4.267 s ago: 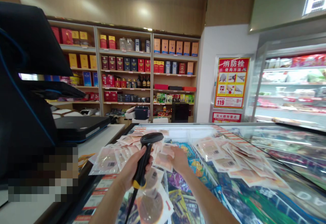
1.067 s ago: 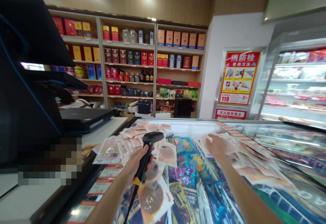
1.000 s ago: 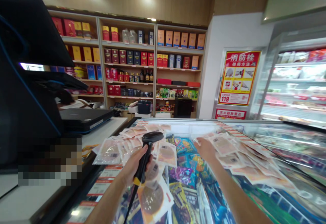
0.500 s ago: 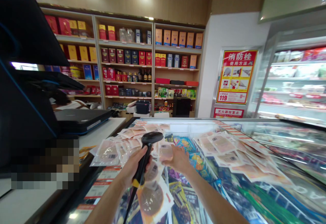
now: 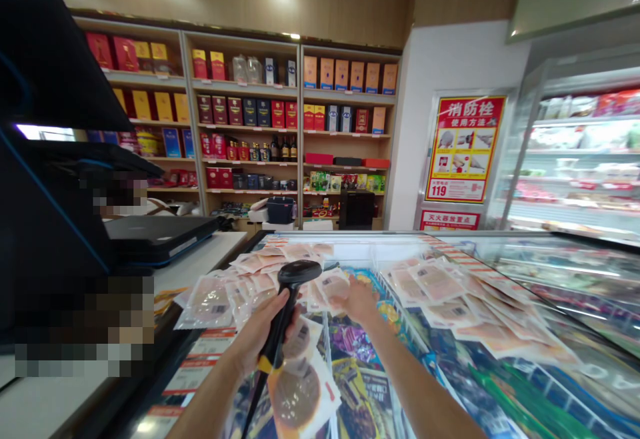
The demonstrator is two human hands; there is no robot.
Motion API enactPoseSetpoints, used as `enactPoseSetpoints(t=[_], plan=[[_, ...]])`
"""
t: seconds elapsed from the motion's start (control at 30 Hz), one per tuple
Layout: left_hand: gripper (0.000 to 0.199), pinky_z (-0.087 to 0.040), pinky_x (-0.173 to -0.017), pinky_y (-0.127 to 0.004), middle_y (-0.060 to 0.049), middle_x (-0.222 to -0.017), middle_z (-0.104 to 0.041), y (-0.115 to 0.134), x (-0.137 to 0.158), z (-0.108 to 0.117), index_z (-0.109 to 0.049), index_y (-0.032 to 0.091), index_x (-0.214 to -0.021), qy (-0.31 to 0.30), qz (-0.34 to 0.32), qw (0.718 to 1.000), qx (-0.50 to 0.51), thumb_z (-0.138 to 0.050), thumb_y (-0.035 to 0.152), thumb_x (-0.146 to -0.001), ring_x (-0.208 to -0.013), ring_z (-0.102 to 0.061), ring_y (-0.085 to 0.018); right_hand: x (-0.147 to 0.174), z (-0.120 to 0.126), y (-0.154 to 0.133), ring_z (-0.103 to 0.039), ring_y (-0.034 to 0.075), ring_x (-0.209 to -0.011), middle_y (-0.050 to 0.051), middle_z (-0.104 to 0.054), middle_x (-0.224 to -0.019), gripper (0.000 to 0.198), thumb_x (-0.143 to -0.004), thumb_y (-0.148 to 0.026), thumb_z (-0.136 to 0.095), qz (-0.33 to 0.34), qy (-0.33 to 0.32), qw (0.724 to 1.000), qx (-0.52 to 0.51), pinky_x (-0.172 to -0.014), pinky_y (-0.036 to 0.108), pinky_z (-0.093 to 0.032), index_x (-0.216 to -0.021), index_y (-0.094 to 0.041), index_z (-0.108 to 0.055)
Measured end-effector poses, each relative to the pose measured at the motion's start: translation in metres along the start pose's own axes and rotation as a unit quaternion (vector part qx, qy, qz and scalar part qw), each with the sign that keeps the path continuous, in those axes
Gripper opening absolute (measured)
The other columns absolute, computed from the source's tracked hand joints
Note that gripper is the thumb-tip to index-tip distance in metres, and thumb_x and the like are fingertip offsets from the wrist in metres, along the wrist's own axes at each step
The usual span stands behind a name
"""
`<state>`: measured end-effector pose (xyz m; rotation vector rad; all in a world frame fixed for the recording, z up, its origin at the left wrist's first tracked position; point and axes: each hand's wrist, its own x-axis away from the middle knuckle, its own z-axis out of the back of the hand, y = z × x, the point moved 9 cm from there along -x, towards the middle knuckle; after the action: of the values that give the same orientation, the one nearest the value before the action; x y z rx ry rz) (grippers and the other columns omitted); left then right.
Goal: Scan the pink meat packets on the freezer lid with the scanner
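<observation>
My left hand [image 5: 265, 326] is wrapped round the handle of a black barcode scanner [image 5: 300, 270], its head uppermost and its cable trailing down. My right hand [image 5: 361, 302] pinches the right edge of a flat, clear plastic packet [image 5: 333, 282] with a barcode on its face. That packet lies tilted just right of the scanner head, over other packets. Nearer to me, below the scanner, lie more flat packets, one with a round brownish content [image 5: 297, 392]. To the left spreads a pile of similar packets [image 5: 213, 300].
Another pile of packets [image 5: 440, 286] rests to the right on the glass-topped freezer, which shows colourful bags [image 5: 360, 386] inside. A dark checkout machine [image 5: 45, 159] stands on the white counter [image 5: 85, 399] at left. Shelves with boxes [image 5: 247, 112] line the back wall.
My right hand has shifted slightly up and right, and the packet in it has tilted and moved away from the scanner. My left hand and the scanner stay nearly in place.
</observation>
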<state>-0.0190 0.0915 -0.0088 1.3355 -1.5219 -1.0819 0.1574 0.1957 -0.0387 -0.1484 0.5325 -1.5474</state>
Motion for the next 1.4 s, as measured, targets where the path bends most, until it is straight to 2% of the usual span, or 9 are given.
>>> enactPoseSetpoints(t=[0.1, 0.23, 0.4, 0.57, 0.7, 1.0, 1.1, 1.27, 1.4], plan=[[0.033, -0.028, -0.038, -0.016, 0.001, -0.053, -0.051, 0.000, 0.001, -0.002, -0.052, 0.013, -0.084, -0.007, 0.003, 1.000, 0.005, -0.049, 0.043, -0.070, -0.040, -0.041, -0.006, -0.001, -0.006, -0.006, -0.049, 0.030, -0.094, 0.010, -0.060, -0.095, 0.061, -0.050, -0.042, -0.061, 0.018, -0.023, 0.998, -0.046, -0.075, 0.045, -0.035, -0.105, -0.019, -0.046], [0.031, -0.028, -0.038, -0.016, 0.001, -0.054, -0.051, 0.000, 0.002, -0.003, -0.053, 0.014, -0.080, -0.012, 0.005, 1.000, 0.004, -0.049, 0.043, -0.070, -0.040, -0.041, -0.005, -0.010, 0.001, -0.005, -0.055, 0.023, -0.086, 0.006, -0.061, -0.092, 0.056, -0.051, -0.024, -0.060, 0.036, 0.004, 0.977, -0.212, -0.073, 0.033, -0.040, -0.105, -0.018, -0.046], [0.034, -0.027, -0.038, -0.017, 0.000, -0.052, -0.049, -0.003, 0.003, -0.007, -0.052, 0.012, -0.066, -0.034, 0.017, 0.999, 0.002, -0.046, 0.045, -0.070, -0.040, -0.040, -0.005, -0.023, 0.018, 0.027, -0.059, 0.019, -0.070, 0.005, -0.064, -0.079, 0.057, -0.060, -0.024, -0.053, -0.002, 0.036, 0.940, -0.339, -0.063, 0.029, -0.044, -0.114, -0.013, -0.040], [0.031, -0.025, -0.039, -0.018, 0.001, -0.051, -0.047, 0.001, 0.010, -0.024, -0.050, 0.012, -0.068, -0.122, -0.002, 0.992, 0.033, -0.042, 0.042, -0.074, -0.040, -0.038, -0.005, -0.022, 0.030, 0.067, -0.060, 0.021, -0.068, 0.002, -0.065, -0.076, 0.058, -0.055, -0.026, -0.058, -0.033, 0.060, 0.877, -0.475, -0.059, 0.029, -0.047, -0.110, -0.014, -0.045], [0.031, -0.023, -0.041, -0.020, 0.000, -0.052, -0.046, 0.003, 0.016, -0.039, -0.050, 0.012, -0.067, -0.205, -0.005, 0.977, 0.066, -0.038, 0.038, -0.077, -0.040, -0.037, -0.005, -0.020, 0.032, 0.077, -0.060, 0.020, -0.065, 0.001, -0.064, -0.072, 0.056, -0.055, -0.024, -0.059, -0.023, 0.049, 0.855, -0.516, -0.056, 0.028, -0.047, -0.109, -0.016, -0.046], [0.034, -0.023, -0.041, -0.020, -0.001, -0.054, -0.045, 0.004, 0.016, -0.040, -0.051, 0.011, -0.063, -0.210, -0.009, 0.976, 0.065, -0.035, 0.036, -0.079, -0.041, -0.037, -0.005, -0.021, 0.032, 0.080, -0.058, 0.019, -0.063, 0.002, -0.063, -0.071, 0.059, -0.054, -0.024, -0.058, -0.032, 0.054, 0.866, -0.496, -0.055, 0.028, -0.046, -0.110, -0.015, -0.045], [0.032, -0.026, -0.041, -0.020, 0.000, -0.053, -0.045, 0.005, 0.014, -0.035, -0.051, 0.012, -0.066, -0.190, -0.010, 0.980, 0.061, -0.037, 0.037, -0.078, -0.040, -0.038, -0.005, -0.023, 0.040, 0.087, -0.058, 0.019, -0.061, 0.002, -0.062, -0.070, 0.062, -0.054, -0.024, -0.058, -0.041, 0.079, 0.884, -0.459, -0.055, 0.029, -0.045, -0.113, -0.014, -0.043], [0.027, -0.028, -0.039, -0.018, 0.000, -0.056, -0.050, 0.003, 0.004, -0.014, -0.050, 0.014, -0.079, -0.108, -0.013, 0.994, 0.024, -0.042, 0.040, -0.075, -0.041, -0.040, -0.006, -0.024, 0.075, 0.120, -0.058, 0.020, -0.067, 0.006, -0.061, -0.079, 0.066, -0.055, -0.027, -0.055, -0.065, 0.181, 0.912, -0.361, -0.058, 0.030, -0.044, -0.118, -0.015, -0.038], [0.029, -0.029, -0.040, -0.017, 0.000, -0.056, -0.051, 0.003, 0.001, -0.007, -0.049, 0.015, -0.079, -0.078, -0.012, 0.997, 0.024, -0.043, 0.043, -0.074, -0.041, -0.041, -0.006, -0.017, 0.116, 0.159, -0.056, 0.025, -0.080, 0.010, -0.059, -0.091, 0.063, -0.059, -0.028, -0.051, -0.107, 0.275, 0.931, -0.214, -0.065, 0.034, -0.042, -0.119, -0.016, -0.038]])
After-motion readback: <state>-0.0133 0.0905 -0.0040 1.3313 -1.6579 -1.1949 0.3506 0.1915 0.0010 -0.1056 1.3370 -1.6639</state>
